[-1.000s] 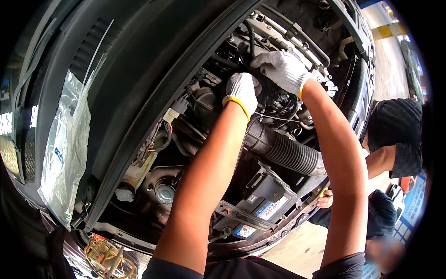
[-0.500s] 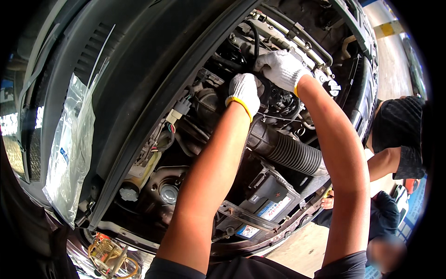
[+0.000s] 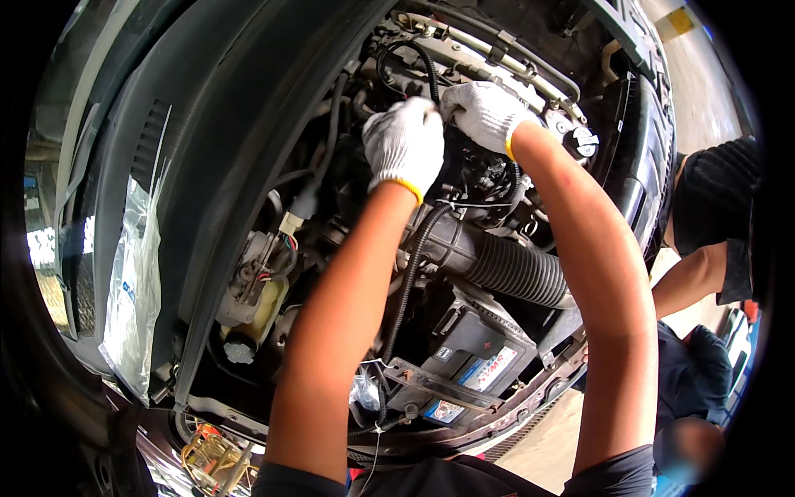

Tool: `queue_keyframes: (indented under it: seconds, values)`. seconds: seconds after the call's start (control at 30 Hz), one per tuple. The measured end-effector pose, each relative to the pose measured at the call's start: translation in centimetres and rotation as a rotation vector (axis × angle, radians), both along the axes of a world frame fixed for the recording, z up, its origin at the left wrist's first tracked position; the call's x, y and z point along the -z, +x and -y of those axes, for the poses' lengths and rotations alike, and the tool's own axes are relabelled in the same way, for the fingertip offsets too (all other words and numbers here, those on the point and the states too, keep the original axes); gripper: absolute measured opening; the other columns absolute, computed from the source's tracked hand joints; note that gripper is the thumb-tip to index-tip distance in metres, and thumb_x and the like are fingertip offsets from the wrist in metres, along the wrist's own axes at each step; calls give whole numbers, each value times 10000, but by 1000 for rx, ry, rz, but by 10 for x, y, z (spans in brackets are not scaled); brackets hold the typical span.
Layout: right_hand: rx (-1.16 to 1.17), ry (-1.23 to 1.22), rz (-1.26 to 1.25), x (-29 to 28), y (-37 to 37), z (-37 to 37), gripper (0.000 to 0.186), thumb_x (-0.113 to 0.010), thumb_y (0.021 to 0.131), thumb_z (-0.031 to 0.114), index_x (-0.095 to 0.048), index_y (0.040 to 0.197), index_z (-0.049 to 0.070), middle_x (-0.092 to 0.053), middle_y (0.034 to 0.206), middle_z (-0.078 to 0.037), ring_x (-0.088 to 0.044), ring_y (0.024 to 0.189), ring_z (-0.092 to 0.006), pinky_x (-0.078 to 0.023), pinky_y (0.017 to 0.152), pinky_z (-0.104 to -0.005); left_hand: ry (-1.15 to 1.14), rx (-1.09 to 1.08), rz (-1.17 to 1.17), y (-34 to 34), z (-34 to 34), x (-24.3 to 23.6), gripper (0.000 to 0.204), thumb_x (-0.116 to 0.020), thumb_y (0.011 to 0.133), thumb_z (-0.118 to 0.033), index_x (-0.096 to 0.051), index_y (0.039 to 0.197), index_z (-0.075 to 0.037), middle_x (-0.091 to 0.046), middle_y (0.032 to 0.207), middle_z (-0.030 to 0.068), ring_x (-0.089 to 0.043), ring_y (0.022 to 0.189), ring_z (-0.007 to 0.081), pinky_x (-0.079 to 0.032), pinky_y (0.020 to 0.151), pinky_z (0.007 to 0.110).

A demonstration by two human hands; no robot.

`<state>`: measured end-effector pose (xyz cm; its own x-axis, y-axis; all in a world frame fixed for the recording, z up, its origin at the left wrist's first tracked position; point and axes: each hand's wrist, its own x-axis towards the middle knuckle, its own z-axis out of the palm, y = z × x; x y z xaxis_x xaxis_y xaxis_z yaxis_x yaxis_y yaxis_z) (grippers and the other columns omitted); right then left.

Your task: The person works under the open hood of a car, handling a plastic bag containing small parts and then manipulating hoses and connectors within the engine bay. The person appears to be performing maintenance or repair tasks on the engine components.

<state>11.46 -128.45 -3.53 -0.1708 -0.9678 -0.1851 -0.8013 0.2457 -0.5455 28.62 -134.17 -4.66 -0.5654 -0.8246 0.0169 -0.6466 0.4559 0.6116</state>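
Both my hands wear white knit gloves with yellow cuffs and work close together over the engine. My left hand (image 3: 406, 145) has its fingers curled closed, the tips blurred beside a black corrugated cable tube (image 3: 431, 70). My right hand (image 3: 480, 114) is closed in a pinch just right of that tube, where the tube runs down between the hands. What either hand holds is hidden by the gloves. Below them, another length of black corrugated tube (image 3: 406, 286) runs toward the battery. A thin cable tie (image 3: 480, 205) with a long tail sits at its upper bend.
A ribbed air intake hose (image 3: 517, 269) and a car battery (image 3: 476, 348) lie below the hands. A clear plastic bag (image 3: 132, 290) with long cable ties rests at the left. A capped reservoir (image 3: 240, 348) stands lower left. Another person (image 3: 704, 224) is at the right.
The view has shifted. My left hand has moved up and left, its wrist turned. My right hand has moved slightly left, and more of the lower corrugated tube shows.
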Motion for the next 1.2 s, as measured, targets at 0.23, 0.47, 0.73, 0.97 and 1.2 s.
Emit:
queue_keyframes:
  seconds: [0.23,0.47,0.73,0.97,1.2]
  values:
    - [-28,19,33,-6,-3,-2,270,-578,867,38,-792,1023,84,-790,1029,-131,-741,1030,-311,-567,916,-392,-52,479,369,-7,33,25,456,-525,1000,-505,-818,997,-155,-786,989,142,-716,1023,357,-433,976,476]
    - [-65,19,231,-13,-8,0,288,-646,879,23,-737,1148,68,-749,972,-52,-710,889,-164,-573,828,-334,-141,592,117,4,39,45,380,-585,985,-464,-817,1015,-164,-790,954,89,-716,991,291,-398,986,427]
    - [-23,79,390,2,-27,0,394,-683,871,38,-671,1265,23,-730,1031,-56,-691,840,-135,-597,706,-298,-23,426,193,-7,29,34,316,-553,969,-364,-806,964,-175,-788,972,97,-717,1013,311,-439,1009,449]
    - [-41,-79,448,2,-21,-10,180,-656,936,-9,-678,1114,-1,-694,1215,-83,-693,997,-167,-621,804,-313,-91,516,94,3,36,45,293,-549,976,-344,-790,1015,-182,-781,1061,64,-706,1060,299,-445,1001,457]
    - [161,-99,523,13,-19,-15,300,-622,971,29,-699,1260,18,-722,1128,-112,-721,980,-183,-635,831,-340,-142,385,118,-1,10,8,277,-598,958,-305,-784,1033,-114,-748,1087,139,-693,1079,357,-554,932,493]
